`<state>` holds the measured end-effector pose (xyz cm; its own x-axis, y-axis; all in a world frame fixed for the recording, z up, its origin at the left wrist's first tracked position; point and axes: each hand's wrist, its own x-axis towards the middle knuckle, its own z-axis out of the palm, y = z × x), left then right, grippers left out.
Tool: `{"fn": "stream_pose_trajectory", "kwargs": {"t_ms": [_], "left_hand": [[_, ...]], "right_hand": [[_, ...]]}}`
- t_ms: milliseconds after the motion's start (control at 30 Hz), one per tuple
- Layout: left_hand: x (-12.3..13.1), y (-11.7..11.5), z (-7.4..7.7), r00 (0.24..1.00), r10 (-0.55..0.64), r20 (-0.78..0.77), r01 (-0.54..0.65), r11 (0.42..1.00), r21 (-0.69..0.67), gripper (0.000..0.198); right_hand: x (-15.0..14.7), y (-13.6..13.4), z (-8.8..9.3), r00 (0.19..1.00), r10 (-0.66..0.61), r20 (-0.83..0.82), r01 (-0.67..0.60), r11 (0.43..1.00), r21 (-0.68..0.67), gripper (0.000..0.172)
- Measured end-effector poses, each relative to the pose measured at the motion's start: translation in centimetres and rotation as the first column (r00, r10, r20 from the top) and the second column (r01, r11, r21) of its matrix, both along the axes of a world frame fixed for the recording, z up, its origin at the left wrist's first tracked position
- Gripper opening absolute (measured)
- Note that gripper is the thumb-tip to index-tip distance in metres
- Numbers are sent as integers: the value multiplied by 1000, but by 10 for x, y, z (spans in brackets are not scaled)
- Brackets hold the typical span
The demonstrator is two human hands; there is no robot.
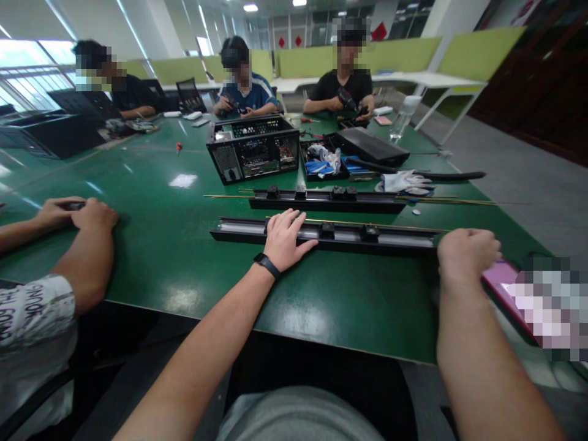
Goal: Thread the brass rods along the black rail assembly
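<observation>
On the green table a long black rail (395,246) lies across in front of me, with small black blocks (369,233) in its channel and a thin brass-coloured rod (340,223) along its far side. My left hand (285,239) rests on the rail left of its middle, fingers spread. At the rail's right end is my right hand (466,254), its fingers curled closed; what they hold, if anything, is hidden. Just beyond lies a second black rail (321,203), parallel to the first, bearing several black blocks (300,192).
Behind the rails stand an open computer case (252,150) and a black tray with gloves (324,165). More gloves (404,182) lie right of it. A pink-edged device (509,294) is at the right. A neighbour's hands (78,212) are at the left; three people sit opposite.
</observation>
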<state>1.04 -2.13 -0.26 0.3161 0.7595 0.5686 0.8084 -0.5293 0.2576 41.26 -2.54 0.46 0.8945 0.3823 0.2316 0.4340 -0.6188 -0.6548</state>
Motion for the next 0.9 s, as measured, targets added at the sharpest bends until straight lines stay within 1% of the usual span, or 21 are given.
{"fn": "stream_pose_trajectory", "kwargs": {"t_ms": [133,267,333,433,500,567,633,700,800,867,900], "left_hand": [[0,1,0,1000,-3,2,3,1000,7,69],[0,1,-1,1000,-2,0,2,1000,18,71],[0,1,-1,1000,3,-2,-3,1000,14,70],[1,1,-1,1000,6,-4,-6,1000,5,70],[2,1,-1,1000,6,-3,-6,1000,5,70],[3,1,-2,1000,7,-2,-7,1000,6,70],[3,1,-2,1000,7,-3,-7,1000,8,70],[4,1,-3,1000,8,-2,-8,1000,12,70],[5,1,-3,1000,10,0,-10,1000,18,70],[5,1,-3,1000,9,-1,-9,1000,20,71],[5,1,-3,1000,9,-2,-9,1000,18,71]], "right_hand": [[-1,-1,1,1000,2,-6,-2,1000,11,46],[-2,0,0,1000,8,28,-9,1000,16,44],[-5,0,-1,995,72,72,-73,997,1,38],[-14,-1,-5,947,258,193,-259,966,-19,29],[-23,-2,-9,883,373,284,-383,924,-23,25],[-33,-2,-13,807,468,360,-498,867,-9,24],[-45,-3,-16,721,553,417,-615,788,19,22],[-55,-5,-16,630,630,453,-720,693,37,22],[-68,-9,-11,500,722,478,-833,551,39,21],[-73,-11,-7,445,753,485,-873,486,46,21],[-74,-12,-6,429,760,488,-883,466,51,21]]}}
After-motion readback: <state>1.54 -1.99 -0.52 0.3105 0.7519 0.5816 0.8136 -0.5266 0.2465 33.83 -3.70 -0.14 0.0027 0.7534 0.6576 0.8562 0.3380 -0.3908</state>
